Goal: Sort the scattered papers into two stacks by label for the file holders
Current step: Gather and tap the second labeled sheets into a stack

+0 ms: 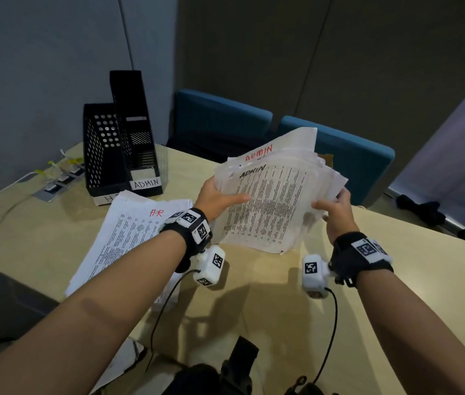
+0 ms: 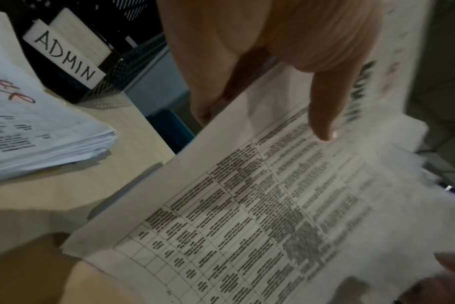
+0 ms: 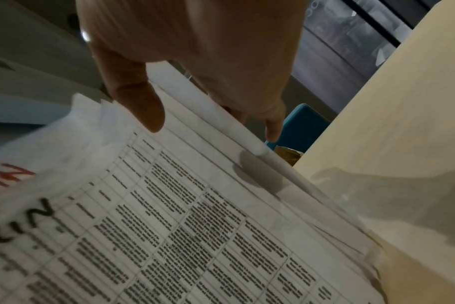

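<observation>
We've got the ragged white ADMIN-marked paper stack [image 1: 271, 201] gripped w/ left hand [image 1: 220, 199] & right hand [image 1: 336, 208] above the beige worktop [image 1: 254, 295]; white HR-marked pile [image 1: 128, 232] lies done. Squaring & filing left.

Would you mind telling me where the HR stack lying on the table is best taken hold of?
Probably by its two long edges, one hand from each side. The HR stack lies flat on the table, thick and slightly fanned, so fingers slid under both edges should keep the sheets together. Both hands now hold the ADMIN stack.
</observation>
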The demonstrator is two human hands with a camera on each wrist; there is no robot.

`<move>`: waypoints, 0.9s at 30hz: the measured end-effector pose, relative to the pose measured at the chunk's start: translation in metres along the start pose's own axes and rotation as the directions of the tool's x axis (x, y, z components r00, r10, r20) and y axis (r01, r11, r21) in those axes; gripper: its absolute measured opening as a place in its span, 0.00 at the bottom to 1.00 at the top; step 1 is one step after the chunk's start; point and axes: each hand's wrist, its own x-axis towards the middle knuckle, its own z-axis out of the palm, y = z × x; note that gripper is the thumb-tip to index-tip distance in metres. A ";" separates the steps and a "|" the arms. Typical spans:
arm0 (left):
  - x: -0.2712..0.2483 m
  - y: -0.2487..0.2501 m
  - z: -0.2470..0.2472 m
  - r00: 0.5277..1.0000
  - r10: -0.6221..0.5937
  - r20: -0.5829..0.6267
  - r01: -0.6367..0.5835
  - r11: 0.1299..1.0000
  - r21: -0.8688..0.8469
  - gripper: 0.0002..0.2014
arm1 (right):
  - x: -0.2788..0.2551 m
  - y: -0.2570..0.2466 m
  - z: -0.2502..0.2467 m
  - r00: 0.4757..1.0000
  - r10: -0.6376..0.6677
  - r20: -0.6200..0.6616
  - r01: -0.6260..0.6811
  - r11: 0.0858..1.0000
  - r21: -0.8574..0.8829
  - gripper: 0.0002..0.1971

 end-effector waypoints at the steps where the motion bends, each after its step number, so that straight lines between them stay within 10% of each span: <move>1: 0.000 0.000 -0.001 1.000 -0.003 -0.005 0.003 1.000 0.008 0.20 | -0.001 0.001 0.002 1.000 0.011 0.004 -0.011 1.000 0.006 0.39; 6: 0.003 -0.004 -0.005 1.000 -0.030 -0.006 0.029 0.997 -0.069 0.18 | -0.009 -0.007 0.016 0.998 -0.060 0.005 0.060 0.998 0.034 0.30; 9: 0.003 -0.006 -0.012 0.999 -0.039 0.021 0.040 0.998 -0.054 0.19 | -0.010 -0.030 0.024 0.929 -0.346 -0.132 0.323 0.932 -0.164 0.37; 12: 0.002 -0.007 -0.014 0.998 -0.054 0.037 0.056 0.997 -0.053 0.22 | -0.005 -0.052 0.030 0.773 -0.627 0.095 0.558 0.602 -0.571 0.32; 15: 0.002 -0.009 -0.014 0.997 -0.074 0.036 0.076 0.994 -0.075 0.32 | -0.002 -0.067 0.038 0.707 -0.648 0.283 0.525 0.213 -0.824 0.20; 18: 0.003 -0.009 -0.015 0.996 -0.070 0.047 0.073 0.995 -0.069 0.29 | -0.007 -0.071 0.038 0.655 -0.688 0.313 0.493 0.074 -0.867 0.14; 27: 0.009 -0.014 -0.016 0.997 -0.070 0.031 0.072 0.995 -0.067 0.43 | -0.026 -0.083 0.046 0.791 -0.498 0.356 0.229 -0.299 -0.926 0.24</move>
